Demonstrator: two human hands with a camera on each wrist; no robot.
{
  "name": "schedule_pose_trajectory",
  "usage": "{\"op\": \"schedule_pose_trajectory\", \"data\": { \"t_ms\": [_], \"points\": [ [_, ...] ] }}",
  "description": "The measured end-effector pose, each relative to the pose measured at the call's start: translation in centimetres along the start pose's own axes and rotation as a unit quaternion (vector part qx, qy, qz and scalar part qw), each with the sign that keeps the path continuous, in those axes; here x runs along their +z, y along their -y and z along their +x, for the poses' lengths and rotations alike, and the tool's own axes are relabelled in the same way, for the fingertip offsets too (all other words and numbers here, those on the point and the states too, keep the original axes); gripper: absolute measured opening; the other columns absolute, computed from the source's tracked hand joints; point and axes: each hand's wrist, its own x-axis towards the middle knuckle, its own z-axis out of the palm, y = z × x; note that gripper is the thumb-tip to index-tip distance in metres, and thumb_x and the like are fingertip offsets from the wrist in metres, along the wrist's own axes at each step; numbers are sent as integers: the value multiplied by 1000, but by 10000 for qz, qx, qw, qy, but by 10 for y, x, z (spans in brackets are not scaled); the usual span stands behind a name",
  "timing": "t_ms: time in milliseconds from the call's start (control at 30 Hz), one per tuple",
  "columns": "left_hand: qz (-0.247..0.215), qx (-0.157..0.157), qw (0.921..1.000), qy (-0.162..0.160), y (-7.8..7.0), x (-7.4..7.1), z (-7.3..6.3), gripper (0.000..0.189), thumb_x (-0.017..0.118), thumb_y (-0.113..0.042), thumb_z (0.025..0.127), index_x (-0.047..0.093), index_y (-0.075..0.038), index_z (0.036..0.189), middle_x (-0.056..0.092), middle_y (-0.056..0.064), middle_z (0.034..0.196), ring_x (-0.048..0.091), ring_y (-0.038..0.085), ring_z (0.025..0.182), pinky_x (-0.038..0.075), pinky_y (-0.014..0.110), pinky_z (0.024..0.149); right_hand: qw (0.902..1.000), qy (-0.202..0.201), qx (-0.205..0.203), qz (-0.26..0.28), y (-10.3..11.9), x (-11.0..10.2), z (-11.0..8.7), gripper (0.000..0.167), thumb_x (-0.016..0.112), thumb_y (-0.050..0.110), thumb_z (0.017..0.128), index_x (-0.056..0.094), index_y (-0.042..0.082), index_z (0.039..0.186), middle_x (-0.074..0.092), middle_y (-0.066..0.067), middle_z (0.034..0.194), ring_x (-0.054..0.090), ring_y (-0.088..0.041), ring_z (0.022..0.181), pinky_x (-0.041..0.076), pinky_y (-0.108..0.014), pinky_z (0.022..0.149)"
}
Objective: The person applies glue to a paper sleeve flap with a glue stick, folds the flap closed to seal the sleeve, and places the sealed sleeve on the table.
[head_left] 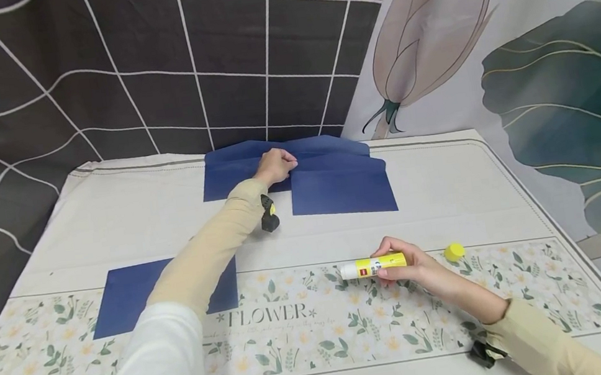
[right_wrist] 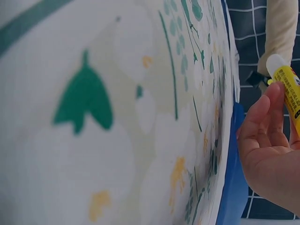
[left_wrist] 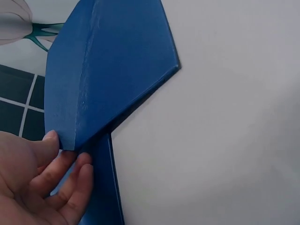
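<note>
At the back of the table my left hand [head_left: 275,165] pinches a corner of the right-hand blue paper envelope [head_left: 343,190], near its flap. In the left wrist view the thumb [left_wrist: 50,139] lies on the corner and curled fingers are behind it. Another blue envelope [head_left: 221,181] lies to its left, partly covered by that hand. My right hand [head_left: 417,270] grips a yellow glue stick [head_left: 366,267] over the floral strip, its uncapped white end pointing left. Its yellow cap [head_left: 454,252] stands on the table to the right.
A third blue sheet or envelope [head_left: 128,299] lies at the front left, partly hidden under my left forearm. A pale cloth with a floral band [head_left: 310,355] covers the table [head_left: 113,223]. Dark grid fabric [head_left: 227,46] hangs behind the back edge.
</note>
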Motion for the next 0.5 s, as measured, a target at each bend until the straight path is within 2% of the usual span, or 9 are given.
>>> {"op": "schedule_pose_trajectory", "data": {
  "t_ms": [100, 233, 367, 500],
  "points": [
    [-183, 114, 9998, 19, 2, -4, -1, 21, 60, -17, 95, 71, -4, 108, 73, 14, 105, 71, 21, 77, 53, 26, 76, 10000, -13, 28, -13, 0, 0, 0, 13, 57, 8, 93, 54, 15, 104, 62, -6, 90, 58, -14, 72, 52, -30, 67],
    [-369, 289, 9989, 92, 3, -10, -5, 20, 60, -15, 95, 69, -2, 108, 73, 16, 100, 65, 12, 63, 49, 19, 64, 10000, -33, 67, -21, 1, 0, 0, 14, 57, 8, 93, 54, 16, 104, 63, -5, 90, 59, -13, 72, 52, -30, 67],
    [-575, 382, 9974, 201, 3, -18, -11, 20, 60, -13, 95, 68, -1, 109, 72, 15, 97, 59, 4, 58, 51, 17, 64, 10000, 15, 5, 8, 2, 0, 0, 14, 56, 7, 94, 53, 16, 105, 64, -3, 87, 60, -13, 73, 53, -30, 68],
    [-766, 458, 9957, 257, 2, -30, -21, 22, 60, -14, 95, 67, -1, 110, 71, 10, 92, 59, 2, 57, 52, 16, 65, 10000, 34, -40, -3, 4, 1, 0, 15, 55, 7, 94, 53, 16, 105, 65, -3, 87, 60, -12, 74, 53, -30, 68]
  ]
}}
